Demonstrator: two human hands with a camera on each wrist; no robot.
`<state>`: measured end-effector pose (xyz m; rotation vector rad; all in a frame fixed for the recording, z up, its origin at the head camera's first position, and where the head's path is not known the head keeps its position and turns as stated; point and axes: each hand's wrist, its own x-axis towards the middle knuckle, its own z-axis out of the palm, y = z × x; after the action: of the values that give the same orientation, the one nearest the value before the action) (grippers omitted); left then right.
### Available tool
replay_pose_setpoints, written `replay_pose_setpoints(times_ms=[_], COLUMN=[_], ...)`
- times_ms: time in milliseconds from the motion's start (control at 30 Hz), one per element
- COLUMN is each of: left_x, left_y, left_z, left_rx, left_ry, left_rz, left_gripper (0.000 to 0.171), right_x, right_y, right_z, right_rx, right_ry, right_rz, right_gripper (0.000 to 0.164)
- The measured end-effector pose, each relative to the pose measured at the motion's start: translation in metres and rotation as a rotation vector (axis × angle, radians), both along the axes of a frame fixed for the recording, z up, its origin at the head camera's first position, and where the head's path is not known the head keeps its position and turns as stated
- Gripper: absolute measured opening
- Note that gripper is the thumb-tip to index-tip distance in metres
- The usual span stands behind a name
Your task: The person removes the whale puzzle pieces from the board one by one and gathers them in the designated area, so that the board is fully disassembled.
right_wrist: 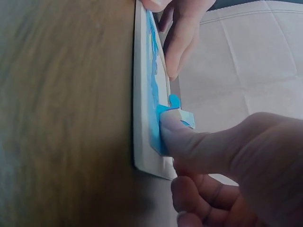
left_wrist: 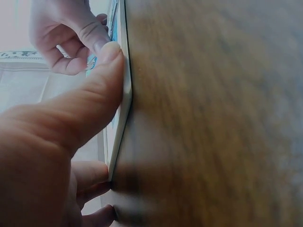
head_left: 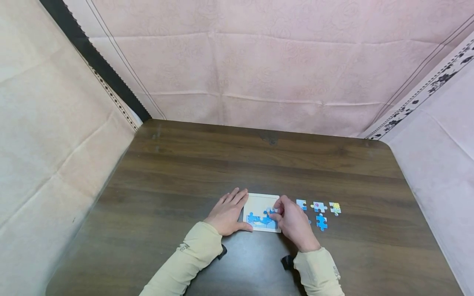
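Note:
A shallow white puzzle tray (head_left: 258, 201) lies on the table, with blue pieces (head_left: 255, 219) fitted along its front part. My left hand (head_left: 228, 212) rests at the tray's left side, fingers extended and spread, with its thumb (left_wrist: 102, 66) against the front rim. Over the tray's right part, my right hand (head_left: 294, 222) pinches a blue and pale puzzle piece (right_wrist: 186, 116) between thumb and forefinger. In the right wrist view this piece is tilted, close above the fitted pieces; the thumb hides part of it.
Right of the tray lie several loose puzzle pieces, among them a yellowish one (head_left: 335, 207), a pale one (head_left: 319, 206) and a blue one (head_left: 321, 222). Another piece (head_left: 301, 204) is partly behind my right hand. Pale cloth (head_left: 240, 74) hangs around the wooden table (head_left: 207, 160).

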<state>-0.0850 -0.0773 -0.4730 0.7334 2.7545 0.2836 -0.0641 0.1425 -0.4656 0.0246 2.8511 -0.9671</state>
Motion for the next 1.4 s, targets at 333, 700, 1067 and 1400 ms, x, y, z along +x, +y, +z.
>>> replay_pose_setpoints(times_ms=[333,700,1067,1400], left_x=[0.0,0.0,0.0,0.0], left_y=[0.001,0.001,-0.001,0.0], left_z=[0.0,-0.001,-0.002,-0.001], left_rx=[-0.007,-0.005,-0.005,-0.004], left_ry=[-0.01,-0.004,0.001,-0.002], left_rz=[0.008,0.011,0.003,0.004], left_gripper=[0.104,0.104,0.103,0.103], right_x=[0.003,0.003,0.004,0.008], right_y=[-0.002,-0.001,-0.001,0.004], right_z=[0.001,0.005,0.007,0.019], right_rx=[-0.068,-0.131,-0.04,-0.07], right_ry=[0.029,0.03,0.106,-0.002], right_rz=[0.0,-0.01,0.005,-0.011], right_gripper=[0.03,0.016,0.013,0.011])
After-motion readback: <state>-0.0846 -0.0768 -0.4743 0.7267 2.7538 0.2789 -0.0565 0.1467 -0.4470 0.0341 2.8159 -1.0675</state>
